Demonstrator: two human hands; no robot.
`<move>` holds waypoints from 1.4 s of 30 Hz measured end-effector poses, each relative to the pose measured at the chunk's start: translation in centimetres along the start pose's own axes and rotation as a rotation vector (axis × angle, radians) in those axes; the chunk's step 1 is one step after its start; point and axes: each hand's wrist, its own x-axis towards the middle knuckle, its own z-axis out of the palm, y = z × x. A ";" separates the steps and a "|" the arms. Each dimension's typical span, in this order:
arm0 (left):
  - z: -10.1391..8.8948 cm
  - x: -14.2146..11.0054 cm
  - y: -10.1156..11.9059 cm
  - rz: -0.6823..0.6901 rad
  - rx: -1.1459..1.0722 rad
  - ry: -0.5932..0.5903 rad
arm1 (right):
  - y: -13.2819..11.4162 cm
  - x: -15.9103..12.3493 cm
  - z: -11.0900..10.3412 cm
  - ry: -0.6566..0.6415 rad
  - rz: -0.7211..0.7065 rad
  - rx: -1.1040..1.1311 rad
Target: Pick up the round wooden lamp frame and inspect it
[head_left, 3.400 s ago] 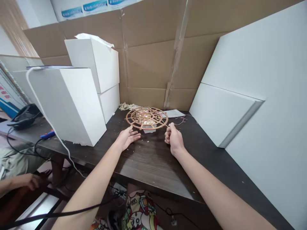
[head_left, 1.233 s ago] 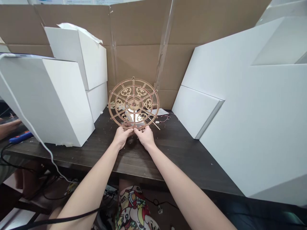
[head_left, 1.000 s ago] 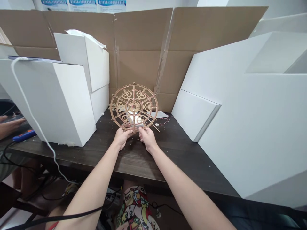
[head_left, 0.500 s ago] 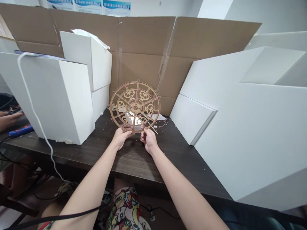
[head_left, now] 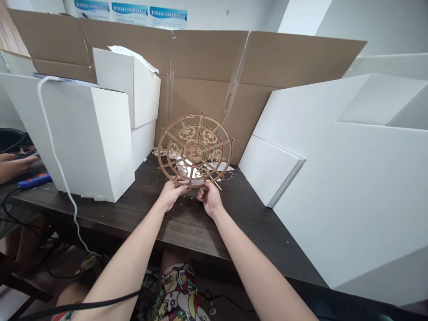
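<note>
Openwork wheel [head_left: 195,153] above | left grip [head_left: 170,195]: pinching it low | right grip [head_left: 211,199]: touching, hold unclear

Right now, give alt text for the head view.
A round tan openwork disc tilts up in the grip of the left hand, the right hand at its lower edge, over a dark desk. White boxes flank it, brown cardboard behind.

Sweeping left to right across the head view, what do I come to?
Blue-and-orange object → left hand → right hand → grey-edged white box. The openwork wheel overlaps both hands, so I've left it out of the order.
</note>
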 end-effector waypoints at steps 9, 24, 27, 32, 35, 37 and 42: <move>-0.2 0.0 -0.3 -0.001 0.007 -0.023 | 0.0 -0.2 0.1 0.000 -0.047 0.038; 0.0 -0.4 -0.3 -0.025 0.000 -0.092 | -0.6 0.1 -0.6 0.039 0.042 0.081; 0.1 -0.7 -0.1 -0.050 -0.020 -0.098 | -0.7 0.0 -0.6 0.027 0.030 0.076; -0.4 -0.4 0.4 -0.016 -0.091 0.005 | -0.2 -0.3 -0.4 0.006 -0.050 0.011; -1.0 -0.1 1.1 0.016 -0.136 0.118 | 0.1 -0.3 -0.3 -0.020 -0.084 -0.038; -1.2 0.0 1.7 0.013 -0.158 0.163 | 0.1 -0.4 -0.3 -0.037 -0.101 -0.062; -1.1 -0.5 2.6 -0.005 -0.155 0.256 | 0.2 -0.5 -0.5 -0.068 -0.165 -0.114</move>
